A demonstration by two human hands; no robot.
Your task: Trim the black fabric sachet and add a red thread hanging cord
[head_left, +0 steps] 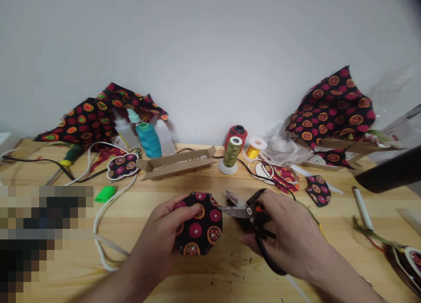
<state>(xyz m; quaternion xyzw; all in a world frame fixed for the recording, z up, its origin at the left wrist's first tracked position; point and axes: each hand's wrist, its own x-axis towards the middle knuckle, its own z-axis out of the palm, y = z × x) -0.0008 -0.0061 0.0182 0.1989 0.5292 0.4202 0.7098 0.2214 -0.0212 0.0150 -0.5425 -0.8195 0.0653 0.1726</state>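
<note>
My left hand grips a roundish, many-sided piece covered in dark patterned fabric, thumb on top and fingers underneath. The cloth is black with red and orange circles. My right hand is wrapped round the black handles of a pair of scissors. The blades stand apart, and one tip meets the right edge of the fabric-covered piece. Small dark snippets lie on the wood below. What my left fingers do under the piece is hidden.
A cardboard tray lies behind my hands. Thread spools stand at the back: olive, yellow and teal. Patterned cloth leans on the wall. A white cable loops at left; a dark cylinder juts in at right.
</note>
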